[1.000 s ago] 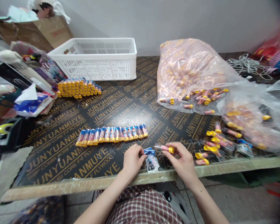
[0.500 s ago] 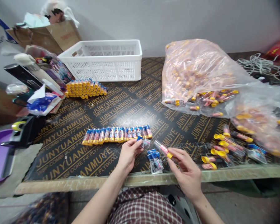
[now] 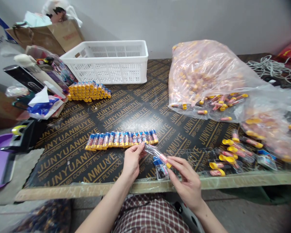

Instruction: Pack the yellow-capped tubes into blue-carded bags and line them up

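My right hand (image 3: 187, 181) pinches the yellow-capped end of a clear tube (image 3: 163, 158) with pink-and-white contents. The tube tilts up toward my left hand (image 3: 132, 163), whose thumb and fingers are pinched on a small clear printed sleeve at the tube's far end. That sleeve is mostly hidden; whether the tube's end sits inside it I cannot tell. Beneath the tube lies a small stack of flat clear sleeves with blue tops (image 3: 160, 170). Just beyond my left hand, a row of blue-and-yellow sleeved tubes (image 3: 121, 139) lies side by side.
Loose yellow-capped tubes (image 3: 229, 158) lie at the right, beside a large plastic bag of tubes (image 3: 199, 68). A white basket (image 3: 111, 71) stands at the back, with stacked tubes (image 3: 88, 91) before it. A tape dispenser (image 3: 23, 137) sits at the left.
My right hand has moved left with the tube, bringing its clear end to the sleeve in my left hand. My left hand has stayed nearly in place.
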`<state>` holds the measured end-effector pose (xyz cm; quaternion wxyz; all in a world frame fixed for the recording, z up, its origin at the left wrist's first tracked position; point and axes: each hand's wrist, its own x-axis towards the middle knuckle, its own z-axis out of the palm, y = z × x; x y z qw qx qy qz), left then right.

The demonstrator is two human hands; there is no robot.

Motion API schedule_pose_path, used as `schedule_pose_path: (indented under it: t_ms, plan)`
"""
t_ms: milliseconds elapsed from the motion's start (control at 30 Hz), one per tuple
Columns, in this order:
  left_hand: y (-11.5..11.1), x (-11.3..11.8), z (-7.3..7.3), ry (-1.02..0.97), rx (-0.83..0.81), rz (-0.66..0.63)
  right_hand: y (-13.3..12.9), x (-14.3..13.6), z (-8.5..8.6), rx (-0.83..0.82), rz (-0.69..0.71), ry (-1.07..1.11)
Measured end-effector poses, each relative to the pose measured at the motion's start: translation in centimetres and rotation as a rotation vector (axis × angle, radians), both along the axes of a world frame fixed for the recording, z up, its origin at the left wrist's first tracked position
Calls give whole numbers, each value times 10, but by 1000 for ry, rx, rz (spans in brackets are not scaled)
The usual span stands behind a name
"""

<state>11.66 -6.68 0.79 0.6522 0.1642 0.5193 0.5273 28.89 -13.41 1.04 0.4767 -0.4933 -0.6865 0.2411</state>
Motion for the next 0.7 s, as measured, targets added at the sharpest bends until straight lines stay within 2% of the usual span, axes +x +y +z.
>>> schedule_pose_path:
  t_ms: [133, 300, 467, 567, 700]
  plan:
    - [-4, 5, 5, -42, 76, -75, 0, -2, -3, -59, 85, 28]
    - [-8, 7, 16, -88, 67, -228, 2, -2, -11, -39, 77, 20]
    - [-16, 10, 12, -65, 48, -459, 8, -1, -10, 35, 66, -66]
    - [-21, 13, 9, -48, 5, -561, 10, 0, -5, -23, 164, -48]
    - [-24, 15, 9, -53, 6, -608, 10, 1, -2, -78, 279, -21]
